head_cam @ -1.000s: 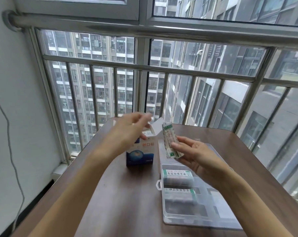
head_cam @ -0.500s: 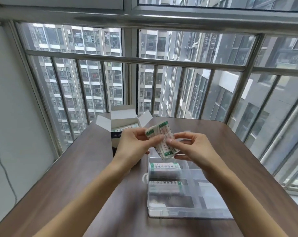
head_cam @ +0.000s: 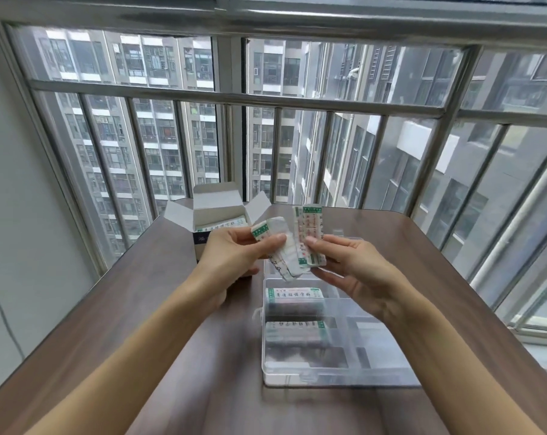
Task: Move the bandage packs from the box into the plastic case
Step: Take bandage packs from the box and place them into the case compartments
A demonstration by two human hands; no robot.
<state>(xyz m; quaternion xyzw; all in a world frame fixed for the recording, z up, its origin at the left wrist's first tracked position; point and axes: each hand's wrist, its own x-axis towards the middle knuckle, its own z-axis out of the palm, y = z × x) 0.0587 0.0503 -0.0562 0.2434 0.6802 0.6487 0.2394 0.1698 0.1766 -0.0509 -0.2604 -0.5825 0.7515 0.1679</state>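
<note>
While both hands (head_cam: 234, 252) (head_cam: 357, 271) are pinching bandage packs (head_cam: 310, 237), brown wood-grain bench (head_cam: 172, 309) is sitting against barred window (head_cam: 297, 120).

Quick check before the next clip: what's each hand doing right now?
Left hand: pinches bandage packs, held in the air above the plastic case.
Right hand: pinches another bunch of packs beside them.

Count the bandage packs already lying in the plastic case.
2. One bandage pack lies in the far left compartment of the plastic case; a second pack lies in the compartment just nearer. The hands' fanned packs hang above the far edge and may hide more.
</note>
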